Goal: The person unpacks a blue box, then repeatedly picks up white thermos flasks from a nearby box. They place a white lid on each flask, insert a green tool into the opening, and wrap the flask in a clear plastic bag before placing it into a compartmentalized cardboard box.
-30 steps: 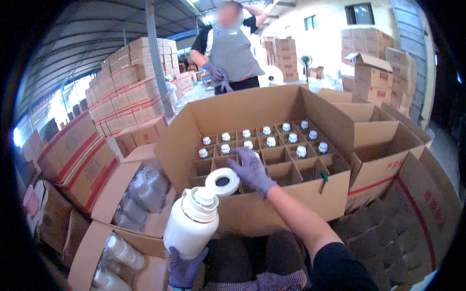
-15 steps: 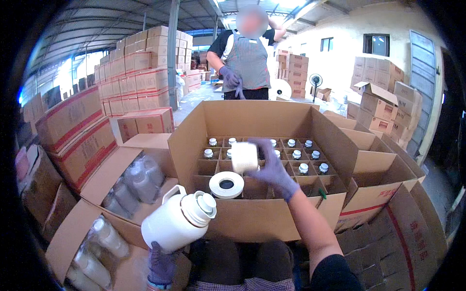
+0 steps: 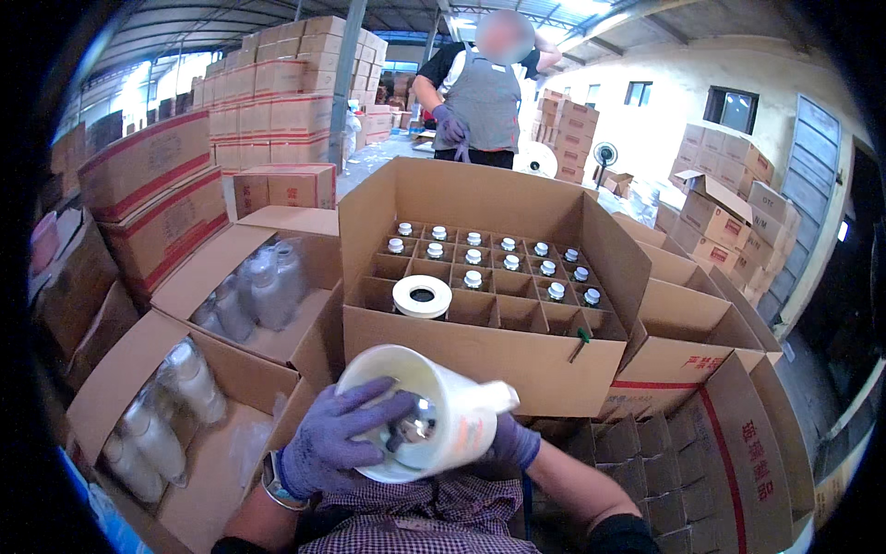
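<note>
A white vacuum jug lies tilted in front of my lap, its wide open end toward me and its handle pointing right. Something shiny and silvery shows inside it. My left hand, in a purple glove, is closed over the jug's left rim, fingers reaching into the opening. Behind the jug's right side, my right hand supports it; most of its fingers are hidden. Beyond stands a large open carton with cardboard dividers, several cells holding pale-capped bottles. A white ring-shaped piece with a dark centre sits at its near left.
Two open cartons with plastic-wrapped white pieces stand at left. More open cartons and a divider-filled one are on the right. A gloved co-worker stands beyond the large carton. Stacked boxes rise behind.
The jug has turned from lid up to its open end facing me, and moved right toward my lap. My right hand has come back from above the carton; the white piece it held is out of sight.
</note>
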Motion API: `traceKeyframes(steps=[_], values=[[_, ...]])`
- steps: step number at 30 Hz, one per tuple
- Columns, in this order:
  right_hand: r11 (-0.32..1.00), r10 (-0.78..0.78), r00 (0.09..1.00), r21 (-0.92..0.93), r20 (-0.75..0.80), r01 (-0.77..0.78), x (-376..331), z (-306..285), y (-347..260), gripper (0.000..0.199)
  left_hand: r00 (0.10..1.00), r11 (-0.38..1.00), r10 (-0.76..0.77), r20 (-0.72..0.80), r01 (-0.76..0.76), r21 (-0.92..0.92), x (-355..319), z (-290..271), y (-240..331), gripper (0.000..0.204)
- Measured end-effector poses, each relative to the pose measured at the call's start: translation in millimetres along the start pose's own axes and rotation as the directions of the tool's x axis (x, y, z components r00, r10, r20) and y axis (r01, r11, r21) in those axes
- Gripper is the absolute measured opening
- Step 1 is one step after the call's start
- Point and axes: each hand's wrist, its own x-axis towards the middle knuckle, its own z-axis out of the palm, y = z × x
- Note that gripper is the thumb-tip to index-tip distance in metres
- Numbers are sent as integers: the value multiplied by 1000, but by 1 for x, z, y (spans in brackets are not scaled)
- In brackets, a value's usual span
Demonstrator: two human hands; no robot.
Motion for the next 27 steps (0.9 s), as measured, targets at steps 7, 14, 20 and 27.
traceKeyframes(steps=[7, 14, 20, 27], values=[[984, 105, 828, 178, -550, -7, -46, 23, -28, 95, 704, 543, -706, -78, 467, -699, -8, 10, -14, 71], [842, 346, 886, 519, -309, -148, -35, 15, -28, 52, 975, 994, 11, -223, -36, -107, 5, 27, 6, 63], [753, 181, 705, -364, -685, -548, -36, -27, -76, 60, 936, 858, -334, -111, 253, -447, 1, 22, -1, 53], [883, -443, 536, -454, -719, 120, -11, -93, -247, 48, 935, 940, -333, 120, 339, -31, 8, 62, -12, 42]])
